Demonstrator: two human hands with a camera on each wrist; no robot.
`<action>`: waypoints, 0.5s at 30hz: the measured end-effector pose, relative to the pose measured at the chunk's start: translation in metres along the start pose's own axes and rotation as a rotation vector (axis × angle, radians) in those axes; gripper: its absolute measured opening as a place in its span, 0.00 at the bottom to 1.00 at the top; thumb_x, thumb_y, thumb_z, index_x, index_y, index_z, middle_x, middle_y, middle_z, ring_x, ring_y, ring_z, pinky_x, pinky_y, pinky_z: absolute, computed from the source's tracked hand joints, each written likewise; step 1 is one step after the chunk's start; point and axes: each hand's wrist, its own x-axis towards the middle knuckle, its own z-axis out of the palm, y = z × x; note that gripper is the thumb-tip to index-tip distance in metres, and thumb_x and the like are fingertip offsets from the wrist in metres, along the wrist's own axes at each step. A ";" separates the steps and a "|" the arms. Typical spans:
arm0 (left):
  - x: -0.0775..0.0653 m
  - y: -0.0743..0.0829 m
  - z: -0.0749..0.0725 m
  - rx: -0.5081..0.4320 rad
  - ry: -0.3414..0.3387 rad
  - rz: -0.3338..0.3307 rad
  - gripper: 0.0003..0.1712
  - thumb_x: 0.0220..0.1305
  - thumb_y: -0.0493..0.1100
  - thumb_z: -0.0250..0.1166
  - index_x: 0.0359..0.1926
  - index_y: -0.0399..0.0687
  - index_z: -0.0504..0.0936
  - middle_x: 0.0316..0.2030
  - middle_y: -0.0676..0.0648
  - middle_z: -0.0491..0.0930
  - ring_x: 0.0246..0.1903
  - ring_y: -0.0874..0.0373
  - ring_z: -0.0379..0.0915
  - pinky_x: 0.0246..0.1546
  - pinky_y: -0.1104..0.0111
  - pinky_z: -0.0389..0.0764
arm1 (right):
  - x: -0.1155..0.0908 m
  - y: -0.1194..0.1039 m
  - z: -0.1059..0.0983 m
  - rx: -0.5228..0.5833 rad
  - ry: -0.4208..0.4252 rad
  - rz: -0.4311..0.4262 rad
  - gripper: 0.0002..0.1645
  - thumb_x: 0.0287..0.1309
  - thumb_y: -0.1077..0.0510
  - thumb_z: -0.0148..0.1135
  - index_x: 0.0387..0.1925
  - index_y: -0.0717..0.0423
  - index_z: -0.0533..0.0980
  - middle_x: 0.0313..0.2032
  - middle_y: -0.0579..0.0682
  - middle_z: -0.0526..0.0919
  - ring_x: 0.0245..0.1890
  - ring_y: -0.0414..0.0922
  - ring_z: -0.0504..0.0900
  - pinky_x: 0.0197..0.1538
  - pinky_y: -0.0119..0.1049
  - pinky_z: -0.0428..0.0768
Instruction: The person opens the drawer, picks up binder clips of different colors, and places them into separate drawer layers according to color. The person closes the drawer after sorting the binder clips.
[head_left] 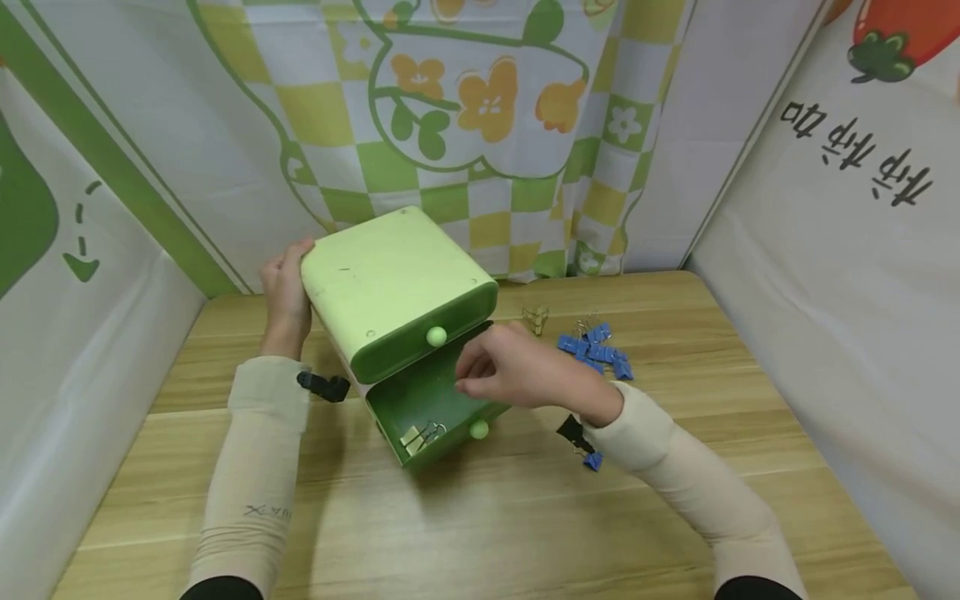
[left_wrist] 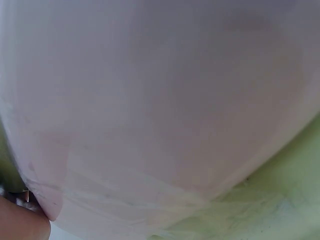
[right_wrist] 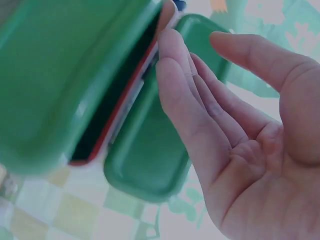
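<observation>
A light green two-drawer box [head_left: 397, 283] stands on the table, its upper drawer closed and its lower drawer [head_left: 450, 379] pulled out. My left hand [head_left: 288, 283] grips the box at its back left corner; in the left wrist view the box's pale side [left_wrist: 150, 100] fills most of the picture. Over the lower drawer hovers my right hand [head_left: 517, 367], with nothing between its thumb and fingers; in the right wrist view the thumb [right_wrist: 250, 55] stands apart from the loosely bent fingers. A pale yellow binder clip [head_left: 415, 437] lies in the drawer's front left corner.
Several blue binder clips [head_left: 597, 350] lie in a pile to the right of the box, with a yellowish clip [head_left: 536, 319] behind my right hand. One blue clip [head_left: 592, 460] lies apart, near the right wrist. Patterned cloth [head_left: 487, 192] hangs behind the table.
</observation>
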 end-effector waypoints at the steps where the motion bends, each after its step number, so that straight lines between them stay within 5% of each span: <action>1: 0.000 0.000 0.000 -0.002 0.000 -0.001 0.25 0.74 0.51 0.65 0.18 0.50 0.79 0.15 0.57 0.78 0.13 0.65 0.71 0.19 0.75 0.74 | -0.003 0.000 -0.003 -0.006 0.010 -0.003 0.06 0.69 0.59 0.69 0.41 0.56 0.88 0.39 0.48 0.93 0.37 0.34 0.89 0.44 0.28 0.87; 6: 0.000 0.000 -0.001 -0.008 0.007 0.000 0.24 0.74 0.51 0.65 0.18 0.50 0.80 0.16 0.57 0.79 0.14 0.65 0.71 0.20 0.75 0.74 | -0.014 0.000 -0.019 -0.033 0.071 0.015 0.06 0.69 0.58 0.69 0.42 0.54 0.88 0.40 0.48 0.93 0.39 0.34 0.90 0.50 0.34 0.88; 15: 0.000 0.000 0.000 -0.006 -0.001 -0.003 0.24 0.74 0.51 0.65 0.19 0.50 0.81 0.17 0.56 0.80 0.15 0.65 0.72 0.20 0.75 0.75 | -0.024 0.017 -0.041 -0.060 0.214 0.108 0.07 0.67 0.58 0.72 0.43 0.55 0.88 0.38 0.47 0.93 0.40 0.43 0.92 0.46 0.35 0.89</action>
